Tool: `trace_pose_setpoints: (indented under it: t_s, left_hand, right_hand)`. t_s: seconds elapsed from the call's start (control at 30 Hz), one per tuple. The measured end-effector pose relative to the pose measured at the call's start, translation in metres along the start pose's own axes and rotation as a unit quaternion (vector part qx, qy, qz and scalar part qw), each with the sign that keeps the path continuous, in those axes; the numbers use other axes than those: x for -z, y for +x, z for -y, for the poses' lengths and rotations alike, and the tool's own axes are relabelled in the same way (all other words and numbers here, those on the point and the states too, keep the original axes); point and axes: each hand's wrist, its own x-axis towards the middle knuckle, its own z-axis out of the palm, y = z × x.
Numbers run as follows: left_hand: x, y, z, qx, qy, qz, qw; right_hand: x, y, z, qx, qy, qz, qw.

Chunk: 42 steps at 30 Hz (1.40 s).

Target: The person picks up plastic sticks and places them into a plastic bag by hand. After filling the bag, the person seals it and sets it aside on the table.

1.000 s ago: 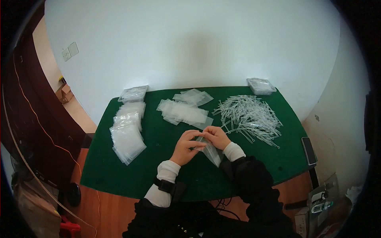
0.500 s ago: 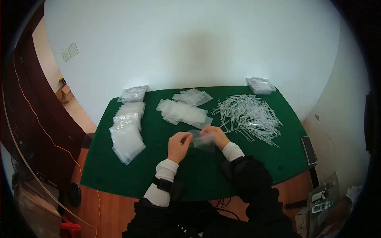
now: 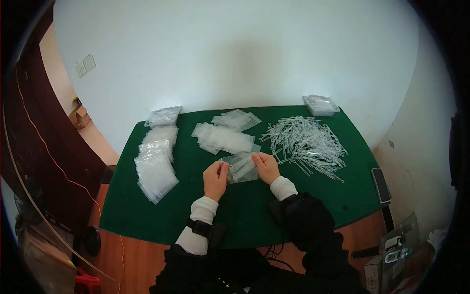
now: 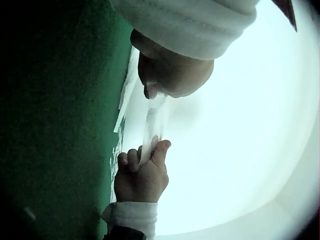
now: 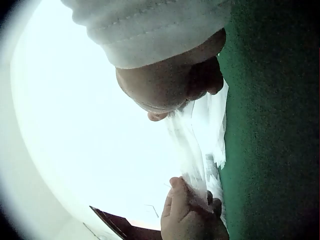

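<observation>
Between my hands, a clear plastic bag (image 3: 248, 175) is stretched out over the front middle of the green table (image 3: 254, 215). Thin whitish sticks (image 3: 240, 167) show through its film. My left hand (image 3: 214, 182) pinches the bag's left end, thumb on top. At the opposite end my right hand (image 3: 267, 169) pinches it near the upper corner. In the left wrist view the bag (image 4: 155, 120) spans the gap between both hands, raised off the cloth. The right wrist view shows the bag (image 5: 187, 145) from its other side.
A heap of thin sticks with looped ends (image 3: 308, 147) lies to the right. Flat clear bags (image 3: 227, 138) are piled behind my hands, and a fanned row of filled-looking bags (image 3: 156, 171) lies left. Two clear packs (image 3: 164, 116) (image 3: 320, 105) stand at the back corners; a phone (image 3: 380, 185) lies at the right edge.
My hands have moved apart. The bag, earlier hanging down from my fingers, then blurred in motion, is now spread sideways between them, with its sticks visible.
</observation>
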Motion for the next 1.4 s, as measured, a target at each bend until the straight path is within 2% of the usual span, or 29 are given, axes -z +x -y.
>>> trace_pose_setpoints:
  t_s: [0.2, 0.27, 0.33, 0.4, 0.47, 0.53, 0.6, 0.73, 0.77, 0.83, 0.87, 1.0, 1.13, 1.2, 1.27, 1.3, 1.33, 1.4]
  left_hand:
    - [-0.002, 0.001, 0.002, -0.081, 0.099, -0.066, 0.990]
    - [-0.002, -0.001, 0.005, -0.058, 0.114, -0.080, 0.989]
    - [0.005, -0.002, 0.008, -0.034, 0.140, -0.097, 0.985]
    - [0.021, -0.001, 0.009, -0.054, 0.173, -0.070, 0.981]
    - [0.056, -0.006, 0.017, -0.037, 0.214, -0.075, 0.973]
    - [0.088, -0.008, 0.021, -0.025, 0.255, -0.049, 0.965]
    - [0.123, -0.014, 0.024, 0.040, 0.294, -0.080, 0.951]
    - [0.181, -0.023, 0.025, 0.073, 0.371, -0.174, 0.909]
    - [0.189, -0.025, 0.022, 0.070, 0.372, -0.174, 0.909]
    - [0.201, -0.028, 0.016, 0.097, 0.450, -0.171, 0.871]
    - [0.203, -0.030, 0.014, 0.110, 0.488, -0.170, 0.849]
    - [0.200, -0.038, 0.019, 0.152, 0.525, -0.154, 0.823]
    - [0.194, -0.037, 0.028, 0.104, 0.547, -0.193, 0.808]
    - [0.200, -0.033, 0.050, 0.076, 0.584, -0.176, 0.789]
    - [0.192, -0.029, 0.034, 0.142, 0.530, -0.187, 0.815]
    - [0.186, -0.026, 0.024, 0.156, 0.537, -0.186, 0.808]
    - [0.188, -0.026, 0.032, 0.104, 0.589, -0.183, 0.780]
    - [0.172, -0.028, 0.019, 0.062, 0.580, -0.247, 0.774]
  right_hand:
    - [0.000, -0.001, -0.002, 0.079, -0.103, -0.028, 0.991]
    - [-0.007, 0.003, -0.027, 0.148, -0.099, -0.095, 0.979]
    - [0.004, 0.003, -0.022, 0.027, -0.088, -0.053, 0.994]
    - [0.000, 0.013, -0.068, 0.029, -0.069, -0.092, 0.993]
    - [0.005, 0.008, -0.039, -0.004, -0.040, -0.013, 0.999]
    - [0.001, 0.008, -0.032, 0.008, -0.033, -0.004, 0.999]
    - [0.005, 0.008, -0.030, 0.023, -0.048, -0.014, 0.998]
    - [0.004, 0.007, -0.028, 0.016, -0.065, -0.017, 0.998]
    - [0.004, 0.007, -0.027, 0.018, -0.063, -0.019, 0.998]
    - [0.005, 0.006, -0.024, 0.028, -0.067, -0.014, 0.997]
    - [0.005, 0.006, -0.024, 0.033, -0.069, -0.011, 0.997]
    - [0.007, 0.007, -0.024, 0.012, -0.087, 0.002, 0.996]
    - [0.007, 0.006, -0.021, 0.005, -0.109, 0.007, 0.994]
    - [0.005, 0.006, -0.021, -0.009, -0.105, 0.011, 0.994]
    - [0.003, 0.004, -0.019, -0.059, -0.062, 0.005, 0.996]
    - [0.004, 0.002, -0.014, -0.080, -0.075, 0.003, 0.994]
    - [0.002, 0.003, -0.021, -0.046, -0.091, 0.001, 0.995]
    - [0.003, 0.003, -0.017, -0.049, -0.125, 0.009, 0.991]
